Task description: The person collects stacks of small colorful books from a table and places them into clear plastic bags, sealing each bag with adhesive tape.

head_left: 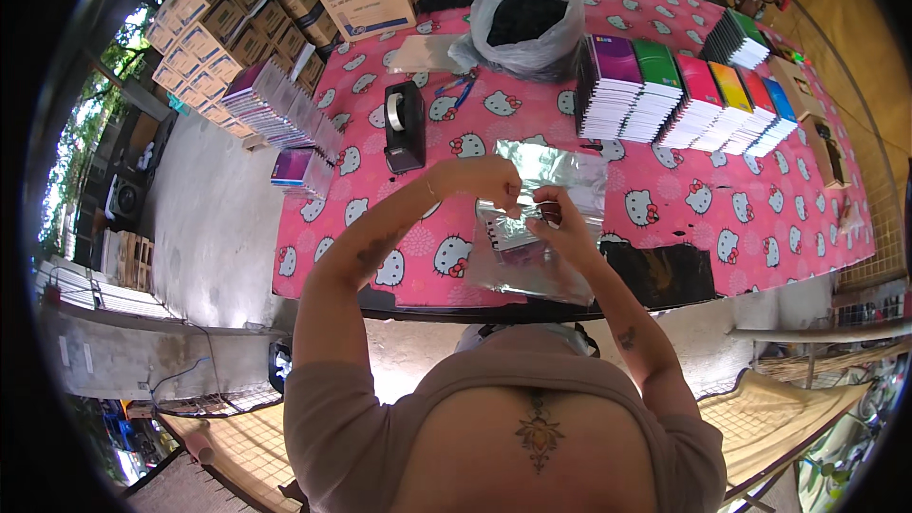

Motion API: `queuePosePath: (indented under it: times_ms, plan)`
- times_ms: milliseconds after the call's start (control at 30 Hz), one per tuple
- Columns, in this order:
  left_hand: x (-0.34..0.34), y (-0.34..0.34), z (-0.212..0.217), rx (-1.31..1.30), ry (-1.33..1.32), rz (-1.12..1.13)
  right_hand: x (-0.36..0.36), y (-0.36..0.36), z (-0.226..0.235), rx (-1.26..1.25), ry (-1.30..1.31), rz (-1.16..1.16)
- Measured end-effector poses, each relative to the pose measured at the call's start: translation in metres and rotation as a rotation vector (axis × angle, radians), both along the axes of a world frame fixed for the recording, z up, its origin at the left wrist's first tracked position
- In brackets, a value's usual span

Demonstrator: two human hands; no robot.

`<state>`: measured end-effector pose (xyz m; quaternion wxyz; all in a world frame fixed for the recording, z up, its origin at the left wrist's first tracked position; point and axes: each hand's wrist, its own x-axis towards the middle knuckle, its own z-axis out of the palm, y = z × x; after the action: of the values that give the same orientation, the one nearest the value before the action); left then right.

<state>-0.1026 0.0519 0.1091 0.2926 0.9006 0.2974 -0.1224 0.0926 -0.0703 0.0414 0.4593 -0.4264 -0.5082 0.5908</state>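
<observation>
A clear, shiny plastic sleeve (560,169) lies on the table in front of me, with glare over much of it. Beneath or inside its film shows a spiral notebook (513,252), its dark coil along the left side. My left hand (494,180) is closed at the middle of the sleeve, fingers curled down onto the film. Facing it, my right hand (568,228) pinches at the same spot, and a small dark reddish piece shows between thumb and forefinger; I cannot make out what it is. Left of them stands a black tape dispenser (405,133).
Several notebook stacks (655,85) stand at the back right. Wrapped notebooks (280,109) are piled at the table's left edge, near many cardboard boxes (370,0). A plastic bag (480,57) of black material sits at the back. Blue pens (464,93) lie on the pink tablecloth (427,218).
</observation>
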Motion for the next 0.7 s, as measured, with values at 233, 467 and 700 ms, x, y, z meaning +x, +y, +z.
queuePosePath:
  times_ms: [233,467,700]
  plan:
    - [-0.048,-0.016,-0.096,-0.525,-0.562,0.419,0.001,-0.006,-0.011,0.085,-0.01,-0.031]
    - [-0.029,-0.166,-0.104,0.134,-1.063,0.976,-0.02,-0.035,-0.031,-0.082,0.341,0.047]
    - [-0.232,-0.128,-0.059,0.514,-1.114,1.659,0.047,-0.011,-0.064,0.153,-1.037,-0.413]
